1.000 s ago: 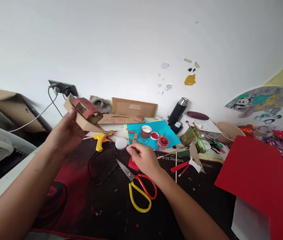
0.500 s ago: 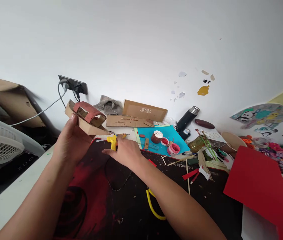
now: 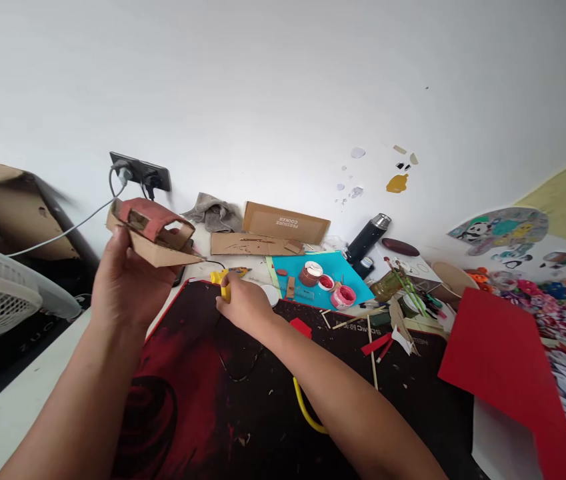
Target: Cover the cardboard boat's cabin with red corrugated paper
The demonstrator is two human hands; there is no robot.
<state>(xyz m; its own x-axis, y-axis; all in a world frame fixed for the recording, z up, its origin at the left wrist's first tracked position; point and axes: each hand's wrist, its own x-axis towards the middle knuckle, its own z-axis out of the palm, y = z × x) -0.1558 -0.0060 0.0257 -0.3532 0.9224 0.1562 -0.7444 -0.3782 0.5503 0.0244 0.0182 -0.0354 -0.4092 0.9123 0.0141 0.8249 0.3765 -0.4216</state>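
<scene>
The left hand (image 3: 135,287) has its fingers clamped on a brown cardboard model with a red-painted arched top (image 3: 157,227), raised above the desk (image 3: 43,400). The right hand's (image 3: 247,303) fingers are closed round a yellow plastic glue gun (image 3: 219,276). Behind, a flat brown cardboard box (image 3: 285,230) reads "PRESSURE COOKER"; the black-and-red mat (image 3: 197,400) appears to read "SOMIC".

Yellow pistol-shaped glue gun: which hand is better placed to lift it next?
Probably the right hand: it touches the glue gun, while the left hand holds a brown cardboard piece with a reddish curved top.
</scene>
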